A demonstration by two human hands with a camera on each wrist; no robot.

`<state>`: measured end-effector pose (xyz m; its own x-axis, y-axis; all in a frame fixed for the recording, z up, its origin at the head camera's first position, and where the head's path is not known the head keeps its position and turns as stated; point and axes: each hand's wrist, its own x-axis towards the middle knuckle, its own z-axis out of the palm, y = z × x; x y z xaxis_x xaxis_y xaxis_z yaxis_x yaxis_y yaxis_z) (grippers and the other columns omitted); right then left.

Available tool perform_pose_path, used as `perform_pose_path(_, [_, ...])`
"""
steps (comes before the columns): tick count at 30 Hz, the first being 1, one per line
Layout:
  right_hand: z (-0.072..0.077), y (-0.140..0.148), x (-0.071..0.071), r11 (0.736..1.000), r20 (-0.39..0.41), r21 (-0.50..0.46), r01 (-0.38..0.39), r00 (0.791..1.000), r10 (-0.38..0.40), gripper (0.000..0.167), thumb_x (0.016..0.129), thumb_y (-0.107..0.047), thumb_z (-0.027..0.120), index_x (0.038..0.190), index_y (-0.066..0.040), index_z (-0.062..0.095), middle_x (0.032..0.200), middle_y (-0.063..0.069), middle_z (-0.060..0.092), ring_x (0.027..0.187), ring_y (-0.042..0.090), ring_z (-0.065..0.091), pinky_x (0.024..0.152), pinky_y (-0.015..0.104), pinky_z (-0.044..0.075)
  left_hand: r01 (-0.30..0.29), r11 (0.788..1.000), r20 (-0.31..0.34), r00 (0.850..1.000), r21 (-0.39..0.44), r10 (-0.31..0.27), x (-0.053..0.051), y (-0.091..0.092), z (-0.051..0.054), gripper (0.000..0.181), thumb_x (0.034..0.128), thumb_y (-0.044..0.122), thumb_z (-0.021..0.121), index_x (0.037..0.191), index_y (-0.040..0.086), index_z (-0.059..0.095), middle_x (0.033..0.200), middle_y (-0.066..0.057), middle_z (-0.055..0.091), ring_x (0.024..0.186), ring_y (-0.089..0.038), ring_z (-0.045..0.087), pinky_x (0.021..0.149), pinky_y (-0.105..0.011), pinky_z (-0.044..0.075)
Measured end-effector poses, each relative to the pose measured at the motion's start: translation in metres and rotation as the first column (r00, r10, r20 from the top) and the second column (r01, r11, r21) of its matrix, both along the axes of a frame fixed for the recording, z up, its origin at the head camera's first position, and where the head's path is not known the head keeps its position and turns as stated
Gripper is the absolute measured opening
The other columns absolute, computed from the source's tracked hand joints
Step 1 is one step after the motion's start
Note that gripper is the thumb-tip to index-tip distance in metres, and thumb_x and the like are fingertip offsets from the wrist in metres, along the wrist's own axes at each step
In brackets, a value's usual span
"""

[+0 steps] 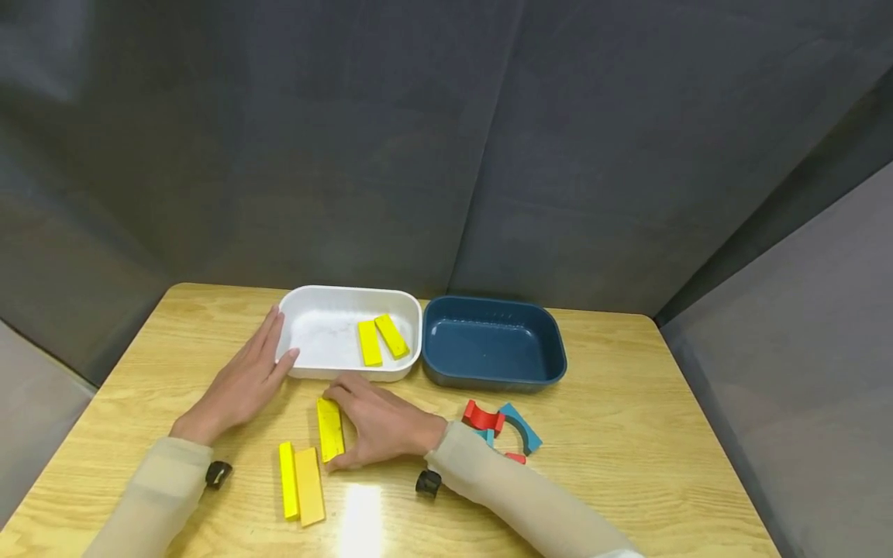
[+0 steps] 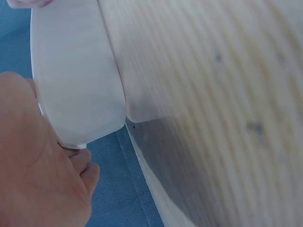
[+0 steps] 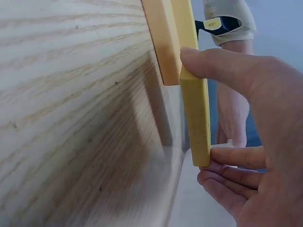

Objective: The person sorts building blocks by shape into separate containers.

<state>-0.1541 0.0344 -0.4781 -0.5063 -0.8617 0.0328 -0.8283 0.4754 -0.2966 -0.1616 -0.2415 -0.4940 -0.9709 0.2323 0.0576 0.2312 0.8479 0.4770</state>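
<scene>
In the head view, my left hand (image 1: pixel 240 384) lies against the left end of the white tray (image 1: pixel 317 370), fingers extended along its side and thumb at the near rim. The left wrist view has this hand (image 2: pixel 40 165) touching the tray's rim. My right hand (image 1: pixel 384 422) pinches a yellow block (image 1: pixel 330 430) between thumb and fingers, in front of the tray. From the right wrist, the yellow block (image 3: pixel 198 120) is held end to end, just off the wooden surface. Two more yellow blocks (image 1: pixel 370 343) lie in the tray's right part.
A bright yellow block (image 1: pixel 288 480) and an orange-yellow block (image 1: pixel 309 487) lie side by side at the near left. Right of the white tray stands a dark blue tray (image 1: pixel 495 381). Near my right forearm are red arch-shaped (image 1: pixel 483 418) and blue curved pieces (image 1: pixel 522 428).
</scene>
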Motion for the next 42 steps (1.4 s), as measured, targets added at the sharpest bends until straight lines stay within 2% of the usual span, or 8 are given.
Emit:
perform_pose_path(6, [0.010,0.006,0.004,1.000,0.011,-0.001,0.009,1.000,-0.009,0.096,0.081,-0.065,0.087,0.150,-0.007,0.052,0.148,0.003,0.050,0.129,0.013,0.050,0.113,0.017,0.042,-0.005,1.000,0.005,1.000,-0.007,0.005,0.001,0.000,0.000,0.082,0.1158,0.051,0.035,0.172,0.007,-0.005,0.180,-0.013,-0.010,0.164,-0.044,0.009,0.126,-0.069,0.021])
perform_pose_path(12, [0.019,0.011,0.005,1.000,0.037,-0.011,0.021,0.999,-0.021,0.095,0.082,-0.061,0.088,0.152,-0.007,0.051,0.150,0.002,0.051,0.130,0.012,0.050,0.114,0.019,0.043,-0.007,1.000,0.007,1.000,-0.006,0.007,0.000,0.001,0.000,0.081,0.1160,0.049,0.037,0.172,0.008,-0.006,0.180,-0.008,-0.015,0.164,-0.044,0.009,0.126,-0.069,0.021])
perform_pose_path(18, [0.025,0.016,0.004,1.000,0.018,-0.017,0.011,1.000,-0.011,0.098,0.080,-0.061,0.090,0.152,-0.006,0.052,0.146,0.001,0.052,0.124,0.011,0.051,0.111,0.017,0.044,-0.010,1.000,0.007,1.000,-0.012,0.010,0.000,0.001,-0.002,0.082,0.1157,0.053,0.033,0.172,0.008,-0.007,0.180,-0.006,-0.017,0.164,-0.045,0.008,0.126,-0.069,0.021])
perform_pose_path(29, [0.036,0.022,-0.004,0.998,-0.006,-0.059,-0.010,1.000,0.009,0.100,0.079,-0.059,0.092,0.152,-0.003,0.052,0.145,0.005,0.053,0.128,0.016,0.051,0.113,0.020,0.044,0.003,1.000,0.015,1.000,-0.006,-0.003,-0.001,0.001,0.001,0.081,0.1161,0.049,0.035,0.172,0.008,-0.007,0.179,-0.007,-0.017,0.164,-0.044,0.007,0.127,-0.069,0.021])
perform_pose_path(37, [0.046,0.024,-0.010,0.998,-0.042,-0.062,0.005,0.999,-0.007,0.095,0.080,-0.060,0.091,0.147,-0.004,0.055,0.143,0.005,0.054,0.127,0.017,0.053,0.112,0.020,0.046,0.004,1.000,0.017,1.000,-0.003,-0.004,0.000,0.002,0.001,0.081,0.1162,0.049,0.035,0.172,0.008,-0.007,0.179,-0.005,-0.018,0.164,-0.044,0.007,0.126,-0.069,0.021])
perform_pose_path(40, [0.050,0.025,-0.014,0.998,-0.033,-0.061,0.017,0.999,-0.019,0.095,0.079,-0.060,0.091,0.147,-0.004,0.055,0.145,0.006,0.054,0.129,0.017,0.052,0.121,0.028,0.040,0.004,1.000,0.015,1.000,-0.002,-0.004,-0.001,0.002,0.001,0.081,0.1162,0.049,0.035,0.172,0.008,-0.007,0.179,-0.005,-0.018,0.164,-0.044,0.007,0.126,-0.069,0.021])
perform_pose_path(42, [0.051,0.024,-0.018,0.998,-0.036,-0.062,0.024,0.999,-0.026,0.094,0.079,-0.060,0.091,0.147,-0.005,0.055,0.145,0.006,0.054,0.129,0.017,0.052,0.123,0.029,0.039,0.004,1.000,0.012,1.000,-0.002,-0.004,-0.001,0.002,0.002,0.081,0.1161,0.050,0.035,0.172,0.008,-0.007,0.179,-0.006,-0.018,0.164,-0.044,0.008,0.126,-0.069,0.021])
